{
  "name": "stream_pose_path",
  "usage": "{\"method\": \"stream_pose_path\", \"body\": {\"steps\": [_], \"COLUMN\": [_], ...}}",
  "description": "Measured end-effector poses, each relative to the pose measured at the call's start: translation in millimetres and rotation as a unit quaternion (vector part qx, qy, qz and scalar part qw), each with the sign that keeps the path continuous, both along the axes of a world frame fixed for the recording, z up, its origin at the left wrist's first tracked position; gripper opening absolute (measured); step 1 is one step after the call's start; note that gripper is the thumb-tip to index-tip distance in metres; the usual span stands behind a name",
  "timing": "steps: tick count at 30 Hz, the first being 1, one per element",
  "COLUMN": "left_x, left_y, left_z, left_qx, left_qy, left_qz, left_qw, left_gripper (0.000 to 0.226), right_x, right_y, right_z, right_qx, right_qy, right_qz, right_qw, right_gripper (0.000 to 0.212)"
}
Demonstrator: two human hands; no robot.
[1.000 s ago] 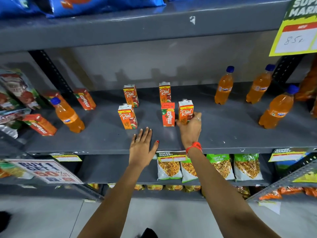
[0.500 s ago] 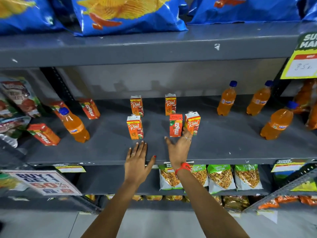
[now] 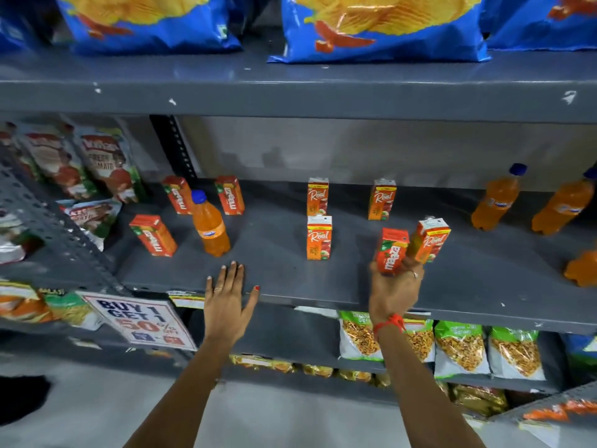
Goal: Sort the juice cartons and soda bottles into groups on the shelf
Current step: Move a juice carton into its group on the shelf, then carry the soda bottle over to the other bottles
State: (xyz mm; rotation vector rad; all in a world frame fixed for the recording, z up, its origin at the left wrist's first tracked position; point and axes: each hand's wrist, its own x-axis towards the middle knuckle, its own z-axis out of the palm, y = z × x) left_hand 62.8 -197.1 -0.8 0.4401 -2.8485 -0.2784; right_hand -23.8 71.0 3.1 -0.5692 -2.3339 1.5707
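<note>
The right hand [image 3: 394,287] has its fingers [image 3: 407,264] pinching a Maaza carton [image 3: 391,250], raised just off the shelf [image 3: 284,279] and touching a tilted Real carton [image 3: 429,238] behind them. The left hand [image 3: 227,300] lies flat on the shelf edge, fingers [image 3: 231,273] spread (nothing held); a soda bottle [image 3: 210,224] stands just beyond its fingertips.
</note>
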Motion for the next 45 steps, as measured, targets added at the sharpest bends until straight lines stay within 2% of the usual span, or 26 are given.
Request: {"method": "stream_pose_path", "body": {"steps": [2, 7, 14, 19, 24, 29, 31, 33, 35, 37, 41, 43, 45], "left_x": [4.3, 5.5, 4.2, 4.8, 2.4, 1.6, 1.4, 0.6, -0.4, -0.2, 0.9, 1.2, 1.5], "left_y": [-17.9, -41.0, -46.5, -50.7, -52.3, -54.8, -55.0, -55.3, -56.4, -57.1, -56.4, -56.0, -56.3], "left_z": [-0.6, -3.9, -12.2, -17.4, -18.9, -23.0, -24.1, -24.9, -25.5, -26.3, -26.3, -25.1, -23.5], "left_qx": [-0.004, -0.001, 0.015, 0.03, 0.039, 0.039, 0.04, 0.041, 0.045, 0.047, 0.051, 0.051, 0.044], "left_qy": [0.001, 0.001, 0.02, 0.039, 0.041, 0.047, 0.05, 0.053, 0.054, 0.058, 0.061, 0.058, 0.054], "left_qz": [-0.001, -0.005, -0.017, -0.027, -0.022, -0.028, -0.03, -0.033, -0.036, -0.04, -0.039, -0.04, -0.04], "left_qw": [1.0, 1.0, 1.0, 0.998, 0.998, 0.998, 0.997, 0.997, 0.997, 0.996, 0.996, 0.996, 0.997], "left_gripper": [0.091, 0.091, 0.081, 0.074, 0.073, 0.072, 0.071, 0.071, 0.071, 0.071, 0.074, 0.075, 0.074], "right_x": [4.8, 38.7, 21.1, -16.2, -30.7, -28.0, -21.3, -13.2, -7.5, -6.0, -13.1, -17.1, -21.3], "right_y": [-14.3, -75.4, -166.7, -214.0, -229.7, -229.2, -229.2, -230.3, -233.7, -239.7, -258.7, -267.8, -274.3], "right_z": [2.5, 8.2, 12.9, 22.3, 16.8, 14.2, 17.1, 21.5, 26.6, 33.8, 45.0, 47.5, 49.3], "right_qx": [0.016, -0.013, 0.004, -0.003, -0.001, -0.038, -0.048, -0.049, -0.052, -0.053, -0.081, -0.091, -0.095], "right_qy": [0.088, 0.108, 0.132, 0.101, 0.109, 0.114, 0.144, 0.195, 0.221, 0.199, 0.106, 0.088, 0.072], "right_qz": [-0.056, -0.027, 0.088, 0.18, 0.169, 0.174, 0.146, 0.131, 0.167, 0.242, 0.399, 0.433, 0.44], "right_qw": [0.994, 0.994, 0.987, 0.979, 0.98, 0.977, 0.978, 0.971, 0.959, 0.948, 0.907, 0.892, 0.89], "right_gripper": [0.049, 0.05, 0.049, 0.045, 0.043, 0.052, 0.059, 0.054, 0.04, 0.035, 0.063, 0.071, 0.07]}}
